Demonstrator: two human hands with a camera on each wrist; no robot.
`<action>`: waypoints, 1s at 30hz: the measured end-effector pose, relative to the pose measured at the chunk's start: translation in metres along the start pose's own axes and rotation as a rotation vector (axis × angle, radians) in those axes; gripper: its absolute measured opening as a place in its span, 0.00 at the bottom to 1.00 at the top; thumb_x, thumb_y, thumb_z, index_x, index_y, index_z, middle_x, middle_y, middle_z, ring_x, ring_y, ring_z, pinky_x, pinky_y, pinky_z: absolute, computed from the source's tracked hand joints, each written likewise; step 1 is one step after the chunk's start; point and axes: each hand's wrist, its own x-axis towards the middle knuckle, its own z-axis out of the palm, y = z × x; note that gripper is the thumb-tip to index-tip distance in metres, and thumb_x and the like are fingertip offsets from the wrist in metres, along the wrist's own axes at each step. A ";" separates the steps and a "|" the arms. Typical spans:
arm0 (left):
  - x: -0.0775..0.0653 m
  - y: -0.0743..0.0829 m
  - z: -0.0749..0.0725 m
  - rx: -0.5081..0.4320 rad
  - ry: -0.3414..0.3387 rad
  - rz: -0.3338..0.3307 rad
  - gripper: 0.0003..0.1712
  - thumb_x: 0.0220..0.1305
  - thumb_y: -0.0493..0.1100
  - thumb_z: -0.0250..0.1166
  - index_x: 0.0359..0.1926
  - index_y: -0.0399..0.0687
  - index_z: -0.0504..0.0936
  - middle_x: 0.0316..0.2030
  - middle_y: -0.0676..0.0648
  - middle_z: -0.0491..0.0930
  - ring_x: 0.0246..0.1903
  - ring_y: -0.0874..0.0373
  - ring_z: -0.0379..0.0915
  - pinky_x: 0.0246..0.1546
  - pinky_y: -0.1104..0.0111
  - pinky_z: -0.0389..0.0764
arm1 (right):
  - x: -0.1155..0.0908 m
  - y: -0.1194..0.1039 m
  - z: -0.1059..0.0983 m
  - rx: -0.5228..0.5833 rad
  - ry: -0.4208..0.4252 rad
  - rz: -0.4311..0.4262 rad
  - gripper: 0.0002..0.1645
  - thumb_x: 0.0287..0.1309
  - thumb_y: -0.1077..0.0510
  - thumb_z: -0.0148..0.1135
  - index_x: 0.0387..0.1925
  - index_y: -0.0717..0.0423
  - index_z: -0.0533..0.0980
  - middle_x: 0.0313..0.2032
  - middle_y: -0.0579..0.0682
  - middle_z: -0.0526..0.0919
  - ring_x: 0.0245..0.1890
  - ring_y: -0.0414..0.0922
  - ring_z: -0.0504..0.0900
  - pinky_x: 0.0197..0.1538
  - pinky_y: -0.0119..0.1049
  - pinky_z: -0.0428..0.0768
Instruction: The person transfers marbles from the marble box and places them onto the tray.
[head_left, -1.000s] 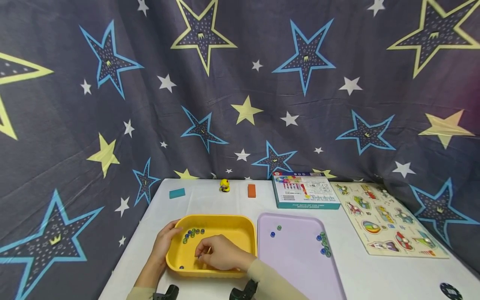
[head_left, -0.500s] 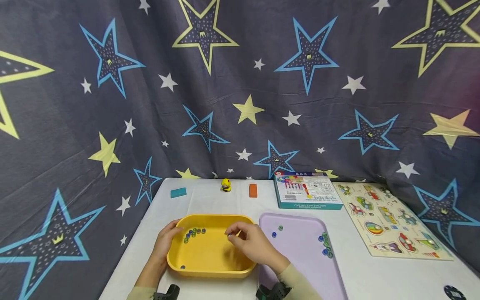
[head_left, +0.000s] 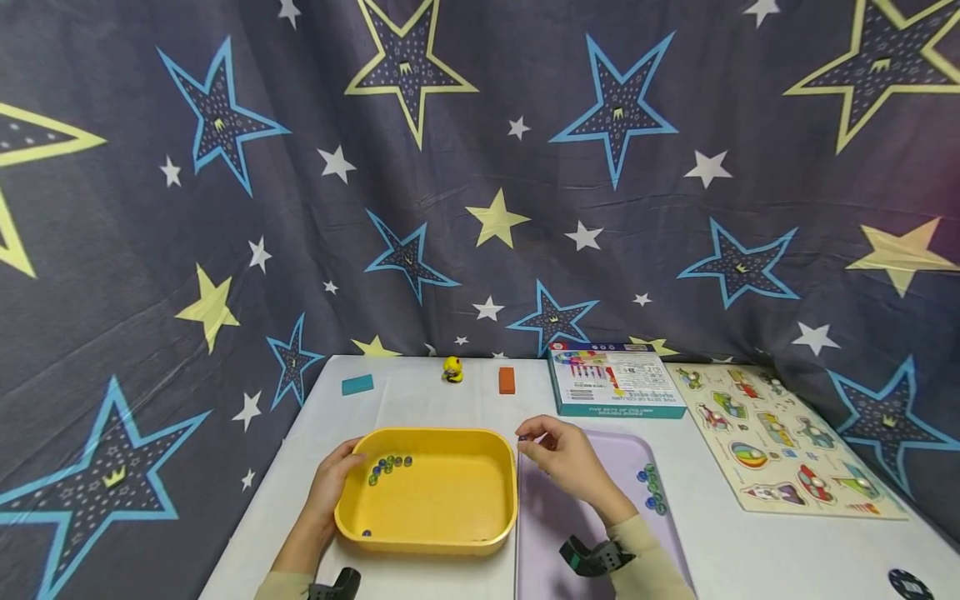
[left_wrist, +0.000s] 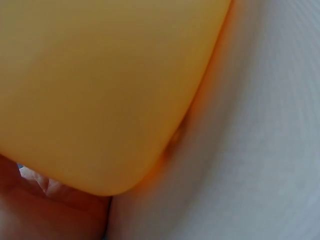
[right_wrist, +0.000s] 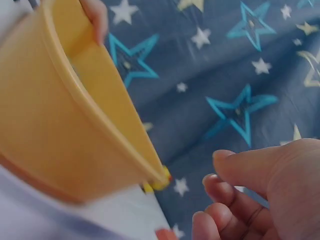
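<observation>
Now out past the right rim of the yellow tub (head_left: 427, 545) and above the far left corner of the purple tray (head_left: 543, 527): right hand (head_left: 566, 460), with a dark bead (head_left: 522, 437) at the fingertips. Over the tub's right end half a second ago, well inside it a second ago; hence, by judgement, a carry from tub towards tray nearly across, with release not yet made. In the head view, thumb and fingers together in a pinch on the bead; in the right wrist view, bead not clearly visible. Unmoved at the tub's left end: left hand (head_left: 330, 485), fingers clamped over the rim. For the bead, apparently round, no long axis to tell, and too small for any facing. For the tub, long axis left to right; for the tray, near to far. Inside the tub, a bead cluster (head_left: 378, 469) at far left and a lone blue bead (head_left: 367, 533) at near left; along the tray's right edge, a row of beads (head_left: 652, 490).
</observation>
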 end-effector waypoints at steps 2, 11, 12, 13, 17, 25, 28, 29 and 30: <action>0.000 0.000 0.000 -0.004 -0.003 0.001 0.22 0.60 0.43 0.50 0.55 0.46 0.70 0.53 0.45 0.71 0.48 0.51 0.66 0.45 0.71 0.71 | 0.001 0.008 -0.008 -0.014 0.028 0.027 0.07 0.49 0.59 0.64 0.34 0.50 0.77 0.28 0.47 0.78 0.22 0.45 0.72 0.22 0.31 0.73; 0.000 -0.001 -0.001 0.003 -0.008 0.001 0.22 0.60 0.44 0.49 0.55 0.47 0.70 0.53 0.45 0.71 0.48 0.51 0.66 0.46 0.71 0.71 | 0.003 0.053 -0.034 -0.202 0.073 0.090 0.10 0.47 0.60 0.66 0.35 0.54 0.78 0.27 0.44 0.78 0.24 0.42 0.74 0.25 0.31 0.72; 0.000 0.000 -0.001 0.000 -0.006 0.003 0.22 0.60 0.44 0.50 0.55 0.47 0.70 0.53 0.45 0.71 0.49 0.51 0.66 0.46 0.70 0.71 | 0.003 0.056 -0.037 -0.209 0.072 0.095 0.10 0.47 0.60 0.66 0.35 0.55 0.78 0.27 0.44 0.78 0.25 0.42 0.74 0.26 0.31 0.72; 0.000 0.000 -0.001 -0.002 -0.006 0.005 0.21 0.60 0.43 0.49 0.55 0.47 0.71 0.53 0.45 0.71 0.49 0.51 0.66 0.46 0.70 0.71 | 0.003 0.060 -0.039 -0.215 0.074 0.104 0.10 0.47 0.59 0.66 0.35 0.55 0.78 0.27 0.44 0.79 0.25 0.42 0.74 0.26 0.31 0.71; 0.000 0.001 0.000 -0.005 -0.010 0.012 0.22 0.60 0.43 0.49 0.55 0.46 0.70 0.53 0.45 0.70 0.49 0.51 0.66 0.46 0.71 0.70 | 0.001 0.071 -0.047 -0.234 0.074 0.145 0.10 0.48 0.58 0.65 0.35 0.55 0.78 0.28 0.43 0.80 0.25 0.41 0.74 0.26 0.31 0.72; -0.001 0.000 0.000 -0.002 -0.010 0.009 0.22 0.60 0.44 0.50 0.55 0.46 0.70 0.53 0.45 0.71 0.49 0.51 0.66 0.46 0.70 0.71 | -0.003 0.083 -0.050 -0.228 0.053 0.240 0.09 0.52 0.60 0.59 0.38 0.55 0.76 0.27 0.47 0.78 0.21 0.42 0.74 0.21 0.32 0.71; -0.001 -0.001 0.000 -0.003 -0.011 0.010 0.22 0.60 0.44 0.50 0.55 0.46 0.70 0.52 0.45 0.71 0.48 0.50 0.66 0.47 0.69 0.71 | -0.003 0.086 -0.049 -0.239 0.049 0.255 0.09 0.52 0.60 0.60 0.37 0.55 0.76 0.27 0.46 0.77 0.20 0.41 0.73 0.21 0.32 0.71; -0.001 0.000 0.000 -0.003 -0.012 0.012 0.22 0.60 0.44 0.50 0.55 0.46 0.70 0.52 0.45 0.71 0.48 0.50 0.66 0.47 0.69 0.71 | -0.003 0.086 -0.048 -0.246 0.051 0.255 0.08 0.51 0.60 0.60 0.37 0.55 0.76 0.27 0.46 0.78 0.21 0.41 0.73 0.21 0.32 0.72; -0.001 0.000 0.000 -0.004 -0.012 0.014 0.22 0.60 0.44 0.50 0.55 0.46 0.70 0.52 0.45 0.71 0.48 0.50 0.66 0.47 0.69 0.71 | -0.003 0.087 -0.048 -0.255 0.054 0.253 0.08 0.51 0.60 0.60 0.36 0.55 0.76 0.27 0.46 0.78 0.21 0.40 0.73 0.22 0.31 0.72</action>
